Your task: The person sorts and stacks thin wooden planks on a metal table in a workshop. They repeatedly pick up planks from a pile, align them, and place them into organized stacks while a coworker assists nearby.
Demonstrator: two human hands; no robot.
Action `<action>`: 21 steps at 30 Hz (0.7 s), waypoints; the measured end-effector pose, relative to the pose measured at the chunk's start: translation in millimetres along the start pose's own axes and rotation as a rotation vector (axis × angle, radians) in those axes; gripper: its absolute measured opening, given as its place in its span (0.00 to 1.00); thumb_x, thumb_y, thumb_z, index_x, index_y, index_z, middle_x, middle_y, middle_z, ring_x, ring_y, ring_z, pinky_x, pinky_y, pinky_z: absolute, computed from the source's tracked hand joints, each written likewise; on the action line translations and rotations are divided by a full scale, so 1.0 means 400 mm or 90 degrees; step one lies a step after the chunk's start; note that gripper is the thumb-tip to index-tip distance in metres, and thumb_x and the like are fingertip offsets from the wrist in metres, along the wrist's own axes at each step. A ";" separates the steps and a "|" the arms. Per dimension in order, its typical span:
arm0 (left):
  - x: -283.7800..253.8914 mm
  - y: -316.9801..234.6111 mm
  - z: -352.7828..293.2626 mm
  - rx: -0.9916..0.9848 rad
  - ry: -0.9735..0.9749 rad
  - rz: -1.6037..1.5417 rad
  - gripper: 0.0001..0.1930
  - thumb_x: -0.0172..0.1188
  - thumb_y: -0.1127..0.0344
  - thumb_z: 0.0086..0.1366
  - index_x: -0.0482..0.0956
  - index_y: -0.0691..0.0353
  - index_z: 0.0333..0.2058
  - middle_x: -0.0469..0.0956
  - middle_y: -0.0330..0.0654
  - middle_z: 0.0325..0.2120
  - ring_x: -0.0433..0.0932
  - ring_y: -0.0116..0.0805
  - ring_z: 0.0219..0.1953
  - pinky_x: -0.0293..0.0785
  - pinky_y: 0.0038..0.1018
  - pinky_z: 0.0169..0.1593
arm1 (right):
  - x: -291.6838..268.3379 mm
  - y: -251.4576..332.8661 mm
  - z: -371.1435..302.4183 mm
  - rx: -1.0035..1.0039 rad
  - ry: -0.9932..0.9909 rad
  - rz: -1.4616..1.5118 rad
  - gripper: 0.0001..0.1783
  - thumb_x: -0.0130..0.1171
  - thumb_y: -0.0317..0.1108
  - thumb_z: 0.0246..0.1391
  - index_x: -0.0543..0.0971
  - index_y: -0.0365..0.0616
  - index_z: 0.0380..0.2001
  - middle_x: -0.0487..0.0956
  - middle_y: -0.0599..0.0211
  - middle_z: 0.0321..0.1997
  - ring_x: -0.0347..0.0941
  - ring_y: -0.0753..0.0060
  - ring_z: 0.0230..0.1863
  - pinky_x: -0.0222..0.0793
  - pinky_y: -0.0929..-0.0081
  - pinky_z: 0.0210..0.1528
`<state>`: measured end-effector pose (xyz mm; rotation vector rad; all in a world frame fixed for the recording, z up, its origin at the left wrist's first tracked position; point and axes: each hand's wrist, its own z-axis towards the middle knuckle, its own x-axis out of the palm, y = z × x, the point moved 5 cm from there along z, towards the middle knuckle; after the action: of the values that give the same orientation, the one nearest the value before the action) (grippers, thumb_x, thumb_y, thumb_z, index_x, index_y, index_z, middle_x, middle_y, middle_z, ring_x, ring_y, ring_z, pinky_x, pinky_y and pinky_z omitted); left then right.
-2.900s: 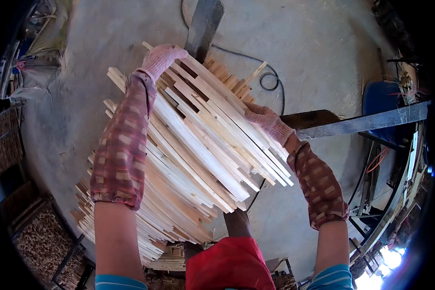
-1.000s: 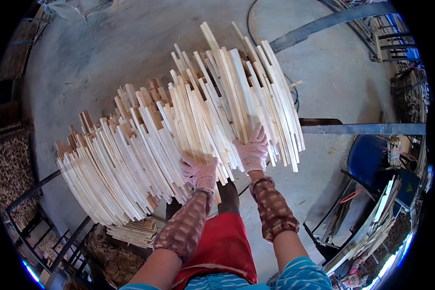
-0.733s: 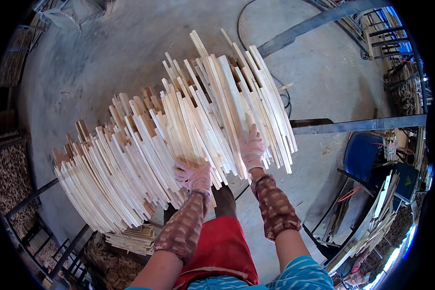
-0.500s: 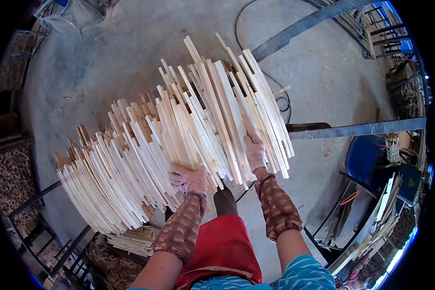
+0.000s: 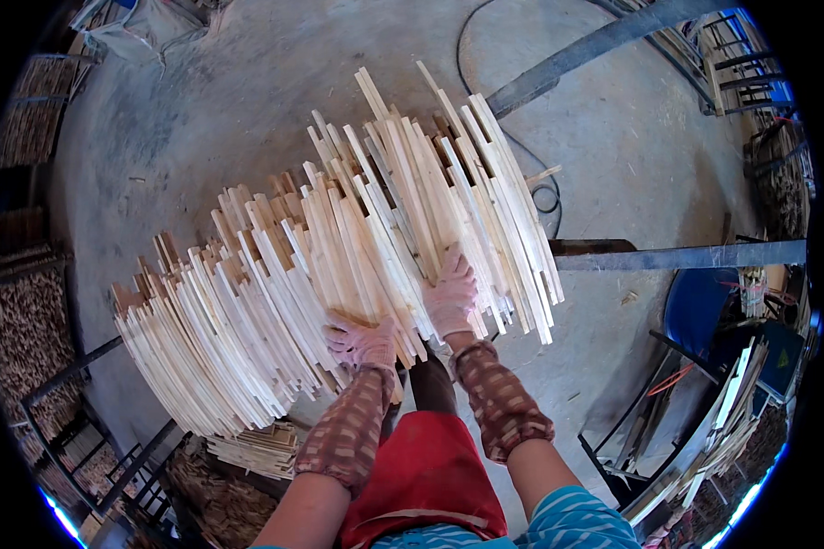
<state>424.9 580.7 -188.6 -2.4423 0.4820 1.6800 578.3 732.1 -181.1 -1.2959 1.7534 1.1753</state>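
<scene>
A wide layer of pale wooden strips (image 5: 357, 238) lies side by side in front of me, their ends uneven. My left hand (image 5: 362, 340), in a light pink glove, rests on the near ends of the middle strips with its fingers spread to the left. To its right, my right hand (image 5: 451, 293), gloved alike, has its fingers bent over several strips near their lower ends. The undersides of the strips and the right fingertips' exact hold are partly hidden. Brown checked sleeves cover both forearms.
Dark metal bars (image 5: 677, 256) jut in from the right, beside a black hose (image 5: 545, 197) on the concrete floor. A blue chair-like thing (image 5: 696, 306) and loose wood scraps (image 5: 732, 430) stand at the lower right. Stacked wood (image 5: 27, 339) lines the left.
My right hand has moved left, closer to my left hand, and strips under it have shifted left. My left hand stays in about the same place on the strips.
</scene>
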 end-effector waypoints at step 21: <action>-0.149 0.082 -0.001 0.146 0.196 -0.298 0.59 0.77 0.56 0.42 0.48 0.53 0.71 0.61 0.65 0.61 0.63 0.65 0.63 0.64 0.50 0.64 | 0.076 0.006 -0.294 0.218 0.515 0.997 0.28 0.58 0.38 0.58 0.74 0.36 0.60 0.82 0.64 0.45 0.79 0.72 0.40 0.75 0.73 0.48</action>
<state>394.9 560.6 -131.1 -2.4031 0.1077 1.0161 567.7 612.4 -161.7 0.1481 3.5695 0.8685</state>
